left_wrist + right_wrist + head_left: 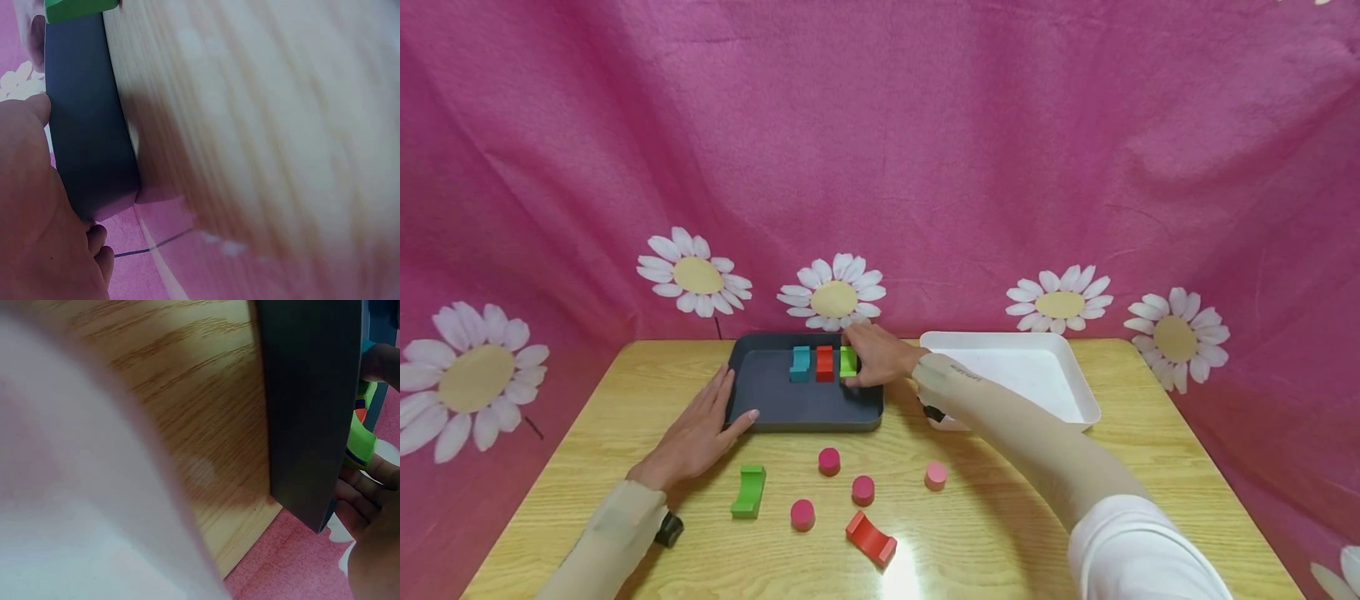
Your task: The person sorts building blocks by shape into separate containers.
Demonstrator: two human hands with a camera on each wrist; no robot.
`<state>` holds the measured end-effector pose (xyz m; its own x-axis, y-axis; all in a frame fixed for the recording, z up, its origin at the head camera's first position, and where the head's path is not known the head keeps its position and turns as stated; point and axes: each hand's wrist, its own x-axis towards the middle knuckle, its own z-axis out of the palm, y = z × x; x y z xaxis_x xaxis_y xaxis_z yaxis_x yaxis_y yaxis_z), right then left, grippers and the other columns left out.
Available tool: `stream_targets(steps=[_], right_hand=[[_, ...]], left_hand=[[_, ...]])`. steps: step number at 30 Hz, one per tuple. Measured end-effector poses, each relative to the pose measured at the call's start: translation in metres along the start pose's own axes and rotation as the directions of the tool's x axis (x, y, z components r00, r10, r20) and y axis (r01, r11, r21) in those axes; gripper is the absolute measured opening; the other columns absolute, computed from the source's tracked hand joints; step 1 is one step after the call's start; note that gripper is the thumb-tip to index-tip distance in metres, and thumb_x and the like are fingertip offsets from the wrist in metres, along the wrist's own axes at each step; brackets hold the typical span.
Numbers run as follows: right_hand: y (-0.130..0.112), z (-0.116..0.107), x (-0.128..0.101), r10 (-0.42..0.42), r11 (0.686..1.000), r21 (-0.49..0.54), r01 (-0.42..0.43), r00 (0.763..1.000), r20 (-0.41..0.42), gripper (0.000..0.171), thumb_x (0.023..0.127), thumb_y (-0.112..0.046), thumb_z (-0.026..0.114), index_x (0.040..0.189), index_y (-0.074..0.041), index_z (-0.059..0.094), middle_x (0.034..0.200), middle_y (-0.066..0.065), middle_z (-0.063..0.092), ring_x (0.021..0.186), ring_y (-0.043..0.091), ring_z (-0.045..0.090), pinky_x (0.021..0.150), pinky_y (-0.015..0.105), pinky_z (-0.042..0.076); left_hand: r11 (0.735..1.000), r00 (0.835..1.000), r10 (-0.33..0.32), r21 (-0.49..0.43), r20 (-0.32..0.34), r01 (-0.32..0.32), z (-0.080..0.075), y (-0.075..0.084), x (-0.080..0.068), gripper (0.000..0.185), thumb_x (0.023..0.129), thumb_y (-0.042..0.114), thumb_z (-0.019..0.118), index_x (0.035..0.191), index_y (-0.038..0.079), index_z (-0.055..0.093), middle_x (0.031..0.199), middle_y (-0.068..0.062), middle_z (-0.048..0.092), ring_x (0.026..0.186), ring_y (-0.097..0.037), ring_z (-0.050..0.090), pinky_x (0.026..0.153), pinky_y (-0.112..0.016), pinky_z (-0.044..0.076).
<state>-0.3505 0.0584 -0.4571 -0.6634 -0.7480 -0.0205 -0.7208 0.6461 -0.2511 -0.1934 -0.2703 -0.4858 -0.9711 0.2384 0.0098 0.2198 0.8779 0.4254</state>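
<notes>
My right hand (880, 357) reaches into the dark grey tray (805, 412) and grips a light green block (847, 362) with a curved hollow between thumb and fingers; the right wrist view also shows this light green block (360, 445). To its left in the tray stand a red curved block (825, 364) and a blue curved block (801, 364). My left hand (696, 429) rests against the tray's left side, thumb at the front rim and fingers extended along the edge. In the left wrist view, that hand (37, 206) touches the tray wall (87, 112).
In front of the tray lie a green curved block (749, 492), a red curved block (871, 539), several dark pink cylinders (802, 515) and a light pink cylinder (936, 476). A white tray (1022, 375) stands at the right, partly behind the right forearm. A pink flowered cloth (925, 167) hangs behind.
</notes>
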Motion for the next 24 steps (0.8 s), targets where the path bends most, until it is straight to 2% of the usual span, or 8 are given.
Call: stream_targets(steps=[10,16,24], right_hand=[[-0.003,-0.001,0.007,-0.012,0.997,-0.076,0.014,1.000,0.019,0.061,0.088,-0.044,0.082,0.127,-0.004,0.057,0.118,0.008,0.061,0.111,0.023,0.054,0.103,0.037,0.046],[-0.005,0.000,0.011,-0.008,0.996,-0.088,0.010,1.000,0.016,0.063,0.088,-0.042,0.085,0.129,-0.003,0.057,0.121,0.010,0.062,0.115,0.024,0.054,0.106,0.037,0.047],[-0.006,0.005,0.016,0.007,0.997,-0.082,-0.004,0.999,0.039,0.063,0.090,-0.043,0.081,0.133,-0.003,0.056,0.127,0.011,0.061,0.119,0.026,0.053,0.108,0.036,0.047]], left_hand=[[1.000,1.000,-0.001,0.008,-0.001,0.001,0.000,-0.001,0.000,0.096,0.109,0.056,0.052,0.171,-0.001,0.006,0.179,-0.023,0.003,0.163,-0.048,0.010,0.130,-0.066,0.014],[1.000,1.000,0.003,0.007,-0.004,-0.003,-0.001,0.000,0.001,0.096,0.109,0.055,0.053,0.171,-0.001,0.006,0.179,-0.023,0.003,0.163,-0.048,0.010,0.130,-0.066,0.014],[1.000,1.000,0.004,0.004,-0.008,-0.004,-0.001,0.001,-0.001,0.095,0.109,0.055,0.053,0.171,-0.002,0.008,0.179,-0.023,0.004,0.162,-0.049,0.011,0.129,-0.066,0.015]])
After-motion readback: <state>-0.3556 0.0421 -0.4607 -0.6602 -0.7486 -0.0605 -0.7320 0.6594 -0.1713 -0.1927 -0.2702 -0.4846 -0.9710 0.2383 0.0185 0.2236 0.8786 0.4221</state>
